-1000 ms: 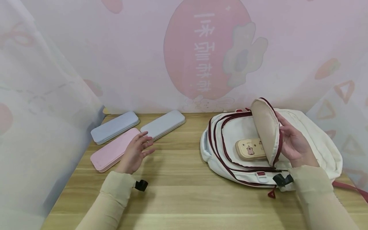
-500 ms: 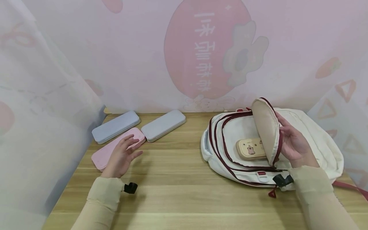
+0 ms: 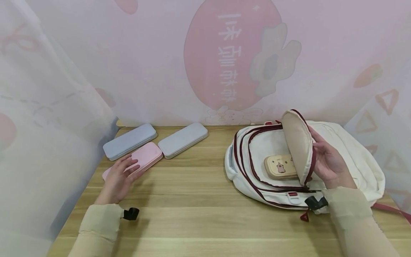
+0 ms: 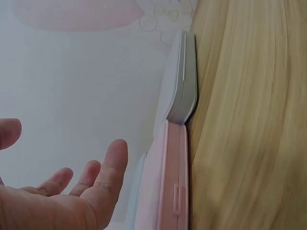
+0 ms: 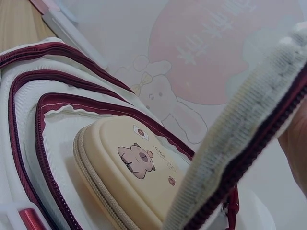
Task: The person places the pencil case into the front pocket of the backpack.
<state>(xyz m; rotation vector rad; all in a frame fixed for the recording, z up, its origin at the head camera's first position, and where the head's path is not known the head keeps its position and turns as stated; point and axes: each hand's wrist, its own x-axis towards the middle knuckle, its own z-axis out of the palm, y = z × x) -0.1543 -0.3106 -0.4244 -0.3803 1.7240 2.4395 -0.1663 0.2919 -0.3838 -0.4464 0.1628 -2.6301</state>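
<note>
On the right of the table lies a white backpack (image 3: 348, 150) with dark red zips, its front pocket unzipped. My right hand (image 3: 330, 162) holds up the pocket flap (image 3: 297, 142) by its zipped edge; some fingers are hidden behind it. Inside the pocket rests a cream zip case (image 5: 139, 163) with a cartoon animal print, partly covered by the flap. My left hand (image 3: 120, 178) hovers over the near end of a pink pencil case (image 3: 147, 155), fingers spread and holding nothing. In the left wrist view, the pink case lies apart from the fingers.
A blue pencil case (image 3: 130, 141) lies behind the pink one, and a pale grey case (image 3: 183, 139) touches its far end. A printed cloth (image 3: 154, 71) hangs along the table's back and sides. A red strap (image 3: 391, 210) trails off the backpack's right side.
My left hand has moved left and toward me, from the pink case's far end to its near end. The right hand and flap have stayed put.
</note>
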